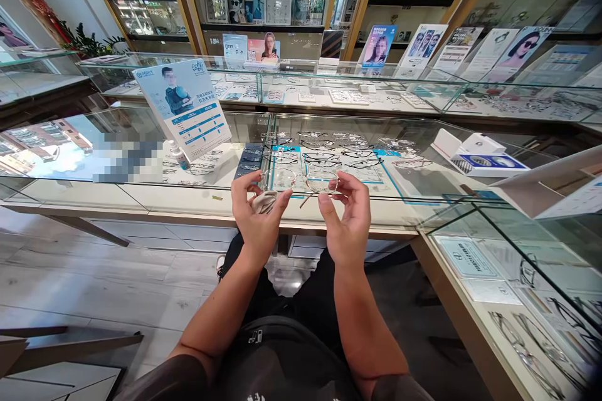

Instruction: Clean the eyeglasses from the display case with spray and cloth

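Note:
A pair of thin-rimmed eyeglasses (322,183) is held up over the front edge of the glass display counter (188,197), with both hands at its sides. My left hand (258,216) is closed on the left side of the frame, and a crumpled light beige cloth (264,202) is tucked inside its fingers. On the other side, my right hand (347,216) pinches the right rim between thumb and fingers. One temple tip points down beside the right thumb. Through the glass below lie rows of spectacle frames (320,158).
Left of my hands a tilted sign card (183,109) stands on the counter beside a small bottle (179,155). To the right are an opened white box (489,156) and a larger carton (555,185). A side showcase (512,301) runs along my right. Another glass showcase (329,78) stands behind.

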A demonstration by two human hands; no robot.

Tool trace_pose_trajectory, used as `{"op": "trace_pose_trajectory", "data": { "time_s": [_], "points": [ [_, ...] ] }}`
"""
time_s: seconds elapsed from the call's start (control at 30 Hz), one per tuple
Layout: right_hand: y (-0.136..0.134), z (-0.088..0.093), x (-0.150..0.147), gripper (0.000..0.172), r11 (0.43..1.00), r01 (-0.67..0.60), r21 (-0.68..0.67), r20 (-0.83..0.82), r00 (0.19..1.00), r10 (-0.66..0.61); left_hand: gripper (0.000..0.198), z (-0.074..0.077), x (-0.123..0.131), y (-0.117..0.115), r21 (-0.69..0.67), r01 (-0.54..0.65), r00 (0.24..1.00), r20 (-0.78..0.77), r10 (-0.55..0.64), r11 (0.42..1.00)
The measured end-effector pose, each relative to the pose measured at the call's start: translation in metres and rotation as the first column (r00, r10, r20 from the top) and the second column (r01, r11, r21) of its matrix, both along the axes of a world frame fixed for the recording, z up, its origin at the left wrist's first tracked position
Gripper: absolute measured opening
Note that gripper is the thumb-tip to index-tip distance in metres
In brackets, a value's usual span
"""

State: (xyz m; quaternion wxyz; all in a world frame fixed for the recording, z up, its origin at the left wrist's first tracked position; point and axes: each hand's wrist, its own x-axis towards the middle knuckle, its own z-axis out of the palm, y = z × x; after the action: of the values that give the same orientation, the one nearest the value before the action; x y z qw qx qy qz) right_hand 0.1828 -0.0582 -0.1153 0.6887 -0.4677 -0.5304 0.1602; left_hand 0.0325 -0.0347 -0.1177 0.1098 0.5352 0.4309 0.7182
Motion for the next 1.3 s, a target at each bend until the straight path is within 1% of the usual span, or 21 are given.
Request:
{"op": "trace_pose_trajectory", "data": {
  "time_s": [0.17, 0.23, 0.33, 0.47, 0.63, 0.73, 0.8, 0.9, 0.97, 1.03, 1.17, 1.23, 1.3],
  "points": [
    [-0.002, 0.001, -0.007, 0.045, 0.986, 0.127, 0.112, 0.106, 0.985, -0.139, 0.05, -0.006, -0.001, 0.002, -0.12, 0.101, 0.993, 0.069, -0.093, 0.988],
    [-0.003, 0.002, -0.008, 0.044, 0.979, 0.148, 0.141, 0.137, 0.976, -0.167, 0.052, -0.008, -0.002, 0.003, -0.136, 0.122, 0.99, 0.08, -0.112, 0.983],
    [-0.003, 0.002, -0.01, 0.044, 0.975, 0.154, 0.161, 0.131, 0.976, -0.176, 0.055, -0.007, -0.002, 0.004, -0.12, 0.126, 0.991, 0.064, -0.119, 0.985],
    [0.003, -0.005, -0.011, 0.046, 0.979, 0.118, 0.169, 0.094, 0.986, -0.135, 0.056, -0.005, 0.0, 0.006, -0.081, 0.092, 0.995, 0.043, -0.088, 0.992],
    [0.014, -0.018, -0.011, 0.05, 0.99, 0.012, 0.138, -0.019, 1.0, -0.009, 0.058, -0.008, 0.005, 0.008, 0.02, -0.019, 1.0, 0.022, 0.018, 1.0],
    [0.018, -0.021, -0.011, 0.052, 0.99, -0.055, 0.129, -0.088, 0.994, 0.067, 0.061, -0.011, 0.006, 0.008, 0.052, -0.036, 0.999, 0.015, 0.035, 0.998],
    [0.018, -0.021, -0.011, 0.05, 0.989, -0.075, 0.127, -0.123, 0.988, 0.09, 0.061, -0.013, 0.006, 0.009, 0.048, -0.041, 0.999, 0.01, 0.04, 0.998],
    [0.015, -0.018, -0.009, 0.039, 0.991, -0.079, 0.105, -0.197, 0.975, 0.099, 0.06, -0.016, 0.004, 0.01, 0.056, -0.035, 0.999, 0.006, 0.035, 0.998],
    [0.012, -0.015, -0.008, 0.033, 0.993, -0.086, 0.076, -0.255, 0.962, 0.103, 0.062, -0.018, 0.002, 0.011, 0.104, -0.02, 1.0, -0.014, 0.022, 0.994],
    [0.007, -0.012, -0.007, 0.03, 0.995, -0.089, 0.054, -0.3, 0.949, 0.101, 0.064, -0.022, 0.0, 0.011, 0.153, -0.001, 0.999, -0.036, 0.007, 0.988],
    [-0.001, -0.01, -0.006, 0.023, 0.997, -0.052, 0.064, -0.324, 0.943, 0.069, 0.064, -0.025, -0.003, 0.007, 0.206, 0.011, 1.0, -0.025, -0.006, 0.979],
    [-0.003, -0.01, -0.006, 0.02, 0.997, -0.039, 0.063, -0.319, 0.946, 0.057, 0.063, -0.023, -0.003, 0.004, 0.19, 0.002, 1.0, -0.022, 0.002, 0.982],
    [-0.004, -0.011, -0.006, 0.019, 0.998, -0.032, 0.056, -0.318, 0.947, 0.048, 0.06, -0.021, -0.003, 0.001, 0.135, 0.012, 1.0, -0.021, -0.009, 0.991]
  ]
}}
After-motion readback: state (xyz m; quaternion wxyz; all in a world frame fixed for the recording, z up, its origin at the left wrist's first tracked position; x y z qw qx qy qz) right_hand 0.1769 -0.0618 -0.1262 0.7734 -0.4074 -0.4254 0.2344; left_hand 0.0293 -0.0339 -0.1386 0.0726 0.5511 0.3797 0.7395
